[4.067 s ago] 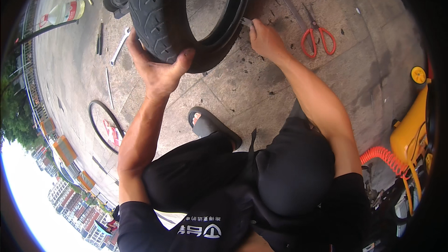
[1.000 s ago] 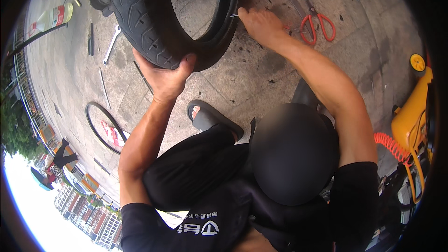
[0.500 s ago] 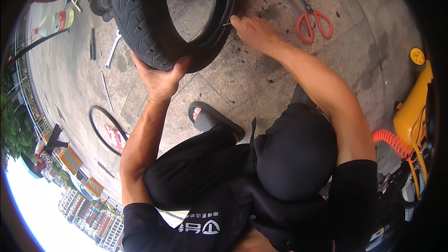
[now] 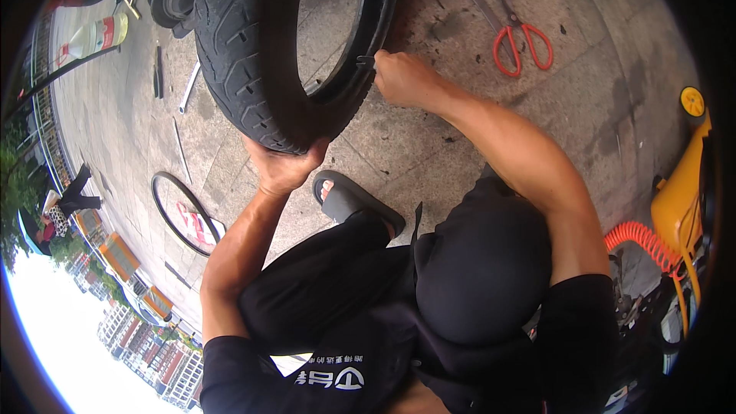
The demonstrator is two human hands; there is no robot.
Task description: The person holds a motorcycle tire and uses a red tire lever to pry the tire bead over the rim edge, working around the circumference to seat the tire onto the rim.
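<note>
A black motor-scooter tyre (image 4: 238,54) stands tilted in front of me, its tread toward the left and its hollow inside toward the right. My left hand (image 4: 284,167) grips the tyre's lower edge, thumb on one side and fingers on the other, partly hidden by the rubber. At the tyre's right-hand rim, my right hand (image 4: 402,79) is closed round a small thin tool (image 4: 366,61). Only its dark end shows, against the bead; my fist hides the rest, so its kind is unclear.
Red-handled scissors (image 4: 521,46) lie on the paving at the right. Pliers (image 4: 158,73), a wrench (image 4: 188,88) and a thin rod (image 4: 180,149) lie left. A black ring (image 4: 156,192) is near my left forearm. A yellow tank (image 4: 678,199) with a coiled red hose (image 4: 640,239) stands far right.
The tyre has shifted down and slightly right in view, with my left hand still gripping it. My right hand has moved slightly down, and the tool's end now looks dark and broader against the rim.
</note>
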